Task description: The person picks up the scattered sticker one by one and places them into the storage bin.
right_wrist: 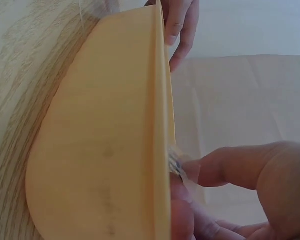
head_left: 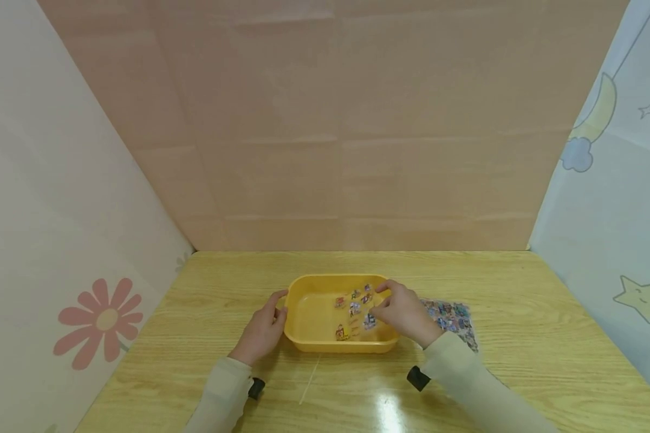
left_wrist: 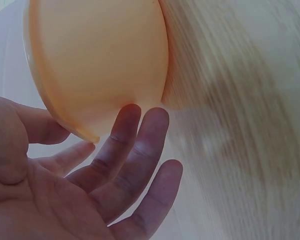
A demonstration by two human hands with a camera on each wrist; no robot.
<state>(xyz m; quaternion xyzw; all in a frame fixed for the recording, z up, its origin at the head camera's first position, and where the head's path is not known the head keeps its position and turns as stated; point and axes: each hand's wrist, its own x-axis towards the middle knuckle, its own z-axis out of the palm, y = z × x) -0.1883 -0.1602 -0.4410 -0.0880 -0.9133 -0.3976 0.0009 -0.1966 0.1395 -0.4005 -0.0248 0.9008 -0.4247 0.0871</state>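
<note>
- Head view: muted, even light; white glare on tabletop (head_left: pixel 388 412), between five and six o'clock.
- Left wrist view: hazy; blurred at three o'clock.
- Right wrist view: dim.

The left sleeve (head_left: pixel 220 388) and right sleeve (head_left: pixel 468 379) are pale cream; beside each (inner side) shows a small black block (head_left: pixel 418 378).

My left hand (left_wrist: pixel 65 187) reaches in from the lower left, its palm in view. My thumb (left_wrist: pixel 40 127) passes behind the rim of the pale orange tray (left_wrist: pixel 105 55), and my index fingertip sits at the rim's lower end. My middle and ring fingertips lie by the outer wall; my little finger stands apart. Wood-grained surface (left_wrist: pixel 240 135) fills the right side.
</note>
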